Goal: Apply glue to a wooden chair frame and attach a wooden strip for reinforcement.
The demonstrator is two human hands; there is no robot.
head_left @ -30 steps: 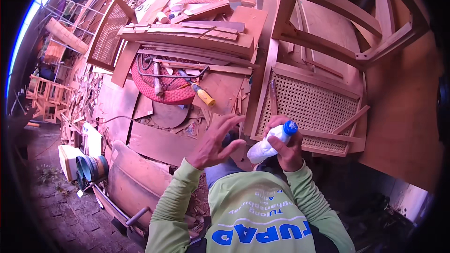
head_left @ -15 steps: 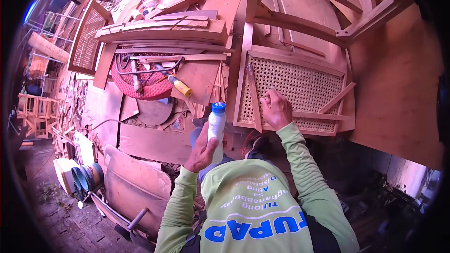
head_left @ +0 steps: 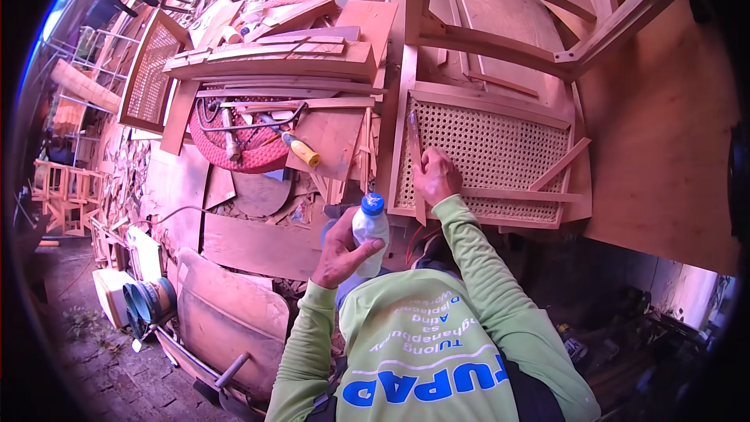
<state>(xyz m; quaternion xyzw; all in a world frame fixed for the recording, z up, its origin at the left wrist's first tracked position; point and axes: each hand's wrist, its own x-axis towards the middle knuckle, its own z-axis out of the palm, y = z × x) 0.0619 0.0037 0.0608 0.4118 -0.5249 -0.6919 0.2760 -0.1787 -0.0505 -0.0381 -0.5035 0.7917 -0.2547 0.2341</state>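
A cluttered woodworking bench [head_left: 672,156] is seen from above. A white plastic bottle with a blue cap [head_left: 369,232] is clasped upright in the left hand [head_left: 342,252], beside the chest. The right hand [head_left: 435,176], fingers curled together, presses a thin wooden strip [head_left: 416,158] along the cane-webbed chair seat frame [head_left: 488,158]. Gluing appears under way; careful aim at the strip seems needed. Stacked wooden boards [head_left: 273,66] crowd the left.

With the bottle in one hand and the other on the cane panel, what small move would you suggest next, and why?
Probably bring the capped bottle in the left hand over to the cane panel, since the right hand already rests on its left frame strip.
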